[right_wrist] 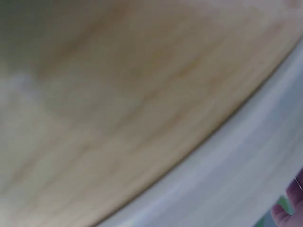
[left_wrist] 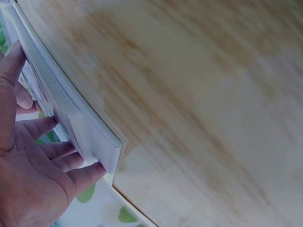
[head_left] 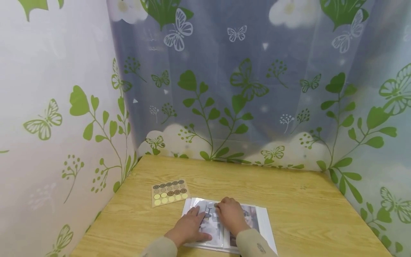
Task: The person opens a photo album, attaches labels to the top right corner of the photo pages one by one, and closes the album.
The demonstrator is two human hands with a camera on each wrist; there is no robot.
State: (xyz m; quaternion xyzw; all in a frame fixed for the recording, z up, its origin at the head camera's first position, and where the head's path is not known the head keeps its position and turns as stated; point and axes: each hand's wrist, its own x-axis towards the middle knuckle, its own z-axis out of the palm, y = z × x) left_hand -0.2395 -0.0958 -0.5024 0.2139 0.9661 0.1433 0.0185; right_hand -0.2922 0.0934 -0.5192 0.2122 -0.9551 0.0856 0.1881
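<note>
A photo album (head_left: 266,228) lies spread on the table, with pictures in clear sleeves on both pages. My left hand (head_left: 190,225) rests on the left page, fingers straight and spread. The left wrist view shows its fingertips along the album's stacked pages (left_wrist: 78,123). My right hand (head_left: 232,214) is near the top of the album's middle, fingers curled. Its thumb and forefinger pinch a small dark round sticker (head_left: 216,205), mostly covered by the fingers. In the right wrist view, the album's pale edge (right_wrist: 208,175) is blurred and only some fingertips (right_wrist: 281,215) show in the lower corner.
Just beyond the album's upper left corner lies a sticker sheet (head_left: 170,193) with rows of dark brown and yellow circles. The wooden table (head_left: 308,210) meets leaf-and-butterfly printed curtains (head_left: 224,117) at its back and sides.
</note>
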